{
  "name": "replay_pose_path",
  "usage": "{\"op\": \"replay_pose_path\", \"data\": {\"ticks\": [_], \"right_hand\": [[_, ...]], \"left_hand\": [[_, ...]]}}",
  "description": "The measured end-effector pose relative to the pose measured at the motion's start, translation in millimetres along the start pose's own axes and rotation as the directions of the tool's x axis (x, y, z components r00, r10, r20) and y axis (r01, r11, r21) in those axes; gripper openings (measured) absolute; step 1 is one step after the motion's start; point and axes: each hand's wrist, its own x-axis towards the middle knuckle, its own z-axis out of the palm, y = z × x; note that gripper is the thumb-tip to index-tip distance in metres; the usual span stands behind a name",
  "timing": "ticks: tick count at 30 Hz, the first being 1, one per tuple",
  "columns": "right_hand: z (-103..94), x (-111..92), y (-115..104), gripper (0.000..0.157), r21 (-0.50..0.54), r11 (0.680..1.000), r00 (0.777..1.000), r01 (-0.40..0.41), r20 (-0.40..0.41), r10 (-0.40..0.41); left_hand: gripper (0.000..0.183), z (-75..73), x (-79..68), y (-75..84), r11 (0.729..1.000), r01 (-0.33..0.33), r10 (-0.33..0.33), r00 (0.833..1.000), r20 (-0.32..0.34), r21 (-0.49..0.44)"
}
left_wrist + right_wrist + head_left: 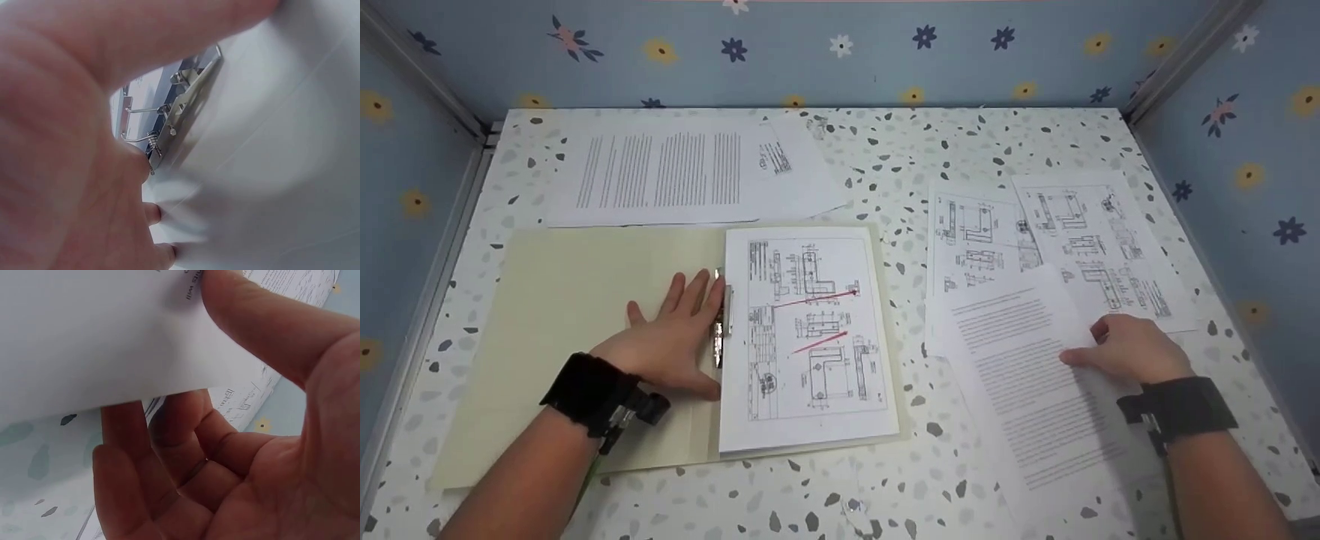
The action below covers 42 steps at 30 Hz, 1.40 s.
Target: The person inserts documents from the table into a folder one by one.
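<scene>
A cream folder (585, 300) lies spread on the table, a stack of drawing sheets (817, 435) on its right half. Fingers spread, my left hand (671, 341) rests on the folder's inner side, right by the metal clip (718, 349) at the spine. The left wrist view shows the clip's spring and wire prongs (149, 109) close past the thumb. At the right, my right hand (1136, 349) pinches the edge of a printed text sheet (1020, 352), thumb on top and fingers beneath. In the right wrist view the sheet (101, 343) hides some fingertips.
Two drawing sheets (1080, 202) lie at the back right, partly under the text sheet. Behind the folder are more printed pages (660, 169), one with a handwritten mark. Flower-patterned panels (840, 67) wall the speckled table (885, 142) at the back and sides.
</scene>
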Motion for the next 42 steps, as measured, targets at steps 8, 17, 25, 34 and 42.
{"op": "replay_pose_path", "data": {"ticks": [8,17,25,34,42], "right_hand": [[-2.5,0,0,0.090,-0.007,1.000,0.999,0.008,0.035,-0.008],[-5.1,2,5,0.067,0.027,0.998,0.997,0.060,0.053,-0.062],[-13.9,4,9,0.043,0.173,0.967,0.982,0.186,0.004,-0.189],[-22.0,6,12,0.049,0.349,0.923,0.986,0.161,-0.023,-0.163],[-23.2,7,8,0.049,0.550,0.804,0.974,0.224,-0.097,-0.205]], "left_hand": [[0.146,0.1,-0.2,0.3,1.000,0.003,-0.003,1.000,-0.001,-0.003],[0.146,-0.2,-0.1,0.6,1.000,-0.001,0.001,1.000,-0.001,-0.008],[0.145,0.1,1.0,0.0,1.000,0.003,-0.003,1.000,0.002,-0.010],[0.146,1.7,1.2,-0.5,1.000,0.021,-0.021,1.000,0.013,0.005],[0.145,0.6,0.2,0.2,1.000,0.015,-0.015,1.000,0.005,-0.006]]}}
